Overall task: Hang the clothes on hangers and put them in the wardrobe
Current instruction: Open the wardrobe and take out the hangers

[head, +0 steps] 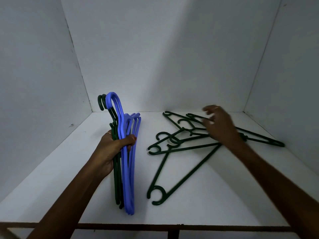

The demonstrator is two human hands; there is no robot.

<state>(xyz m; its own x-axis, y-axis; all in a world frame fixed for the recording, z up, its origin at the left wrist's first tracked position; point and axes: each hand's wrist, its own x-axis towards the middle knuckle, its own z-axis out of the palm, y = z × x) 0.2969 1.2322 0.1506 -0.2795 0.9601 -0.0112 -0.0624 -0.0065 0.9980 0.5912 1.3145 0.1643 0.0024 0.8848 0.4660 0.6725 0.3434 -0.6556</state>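
My left hand (113, 147) grips a bundle of blue hangers (128, 163) and dark green hangers (117, 178), held upright with their lower ends on the white wardrobe shelf (69, 178). A loose pile of dark green hangers (174, 147) lies tangled on the shelf to the right. My right hand (220, 125) hovers over the far side of that pile, blurred, with its fingers spread and slightly bent above the hooks. Whether it touches a hanger is unclear. No clothes are in view.
The shelf is boxed in by a white back wall (164, 57) and side walls (34, 83) left and right. A dark brown front edge (172, 227) runs along the bottom of the view, with a vertical divider below it.
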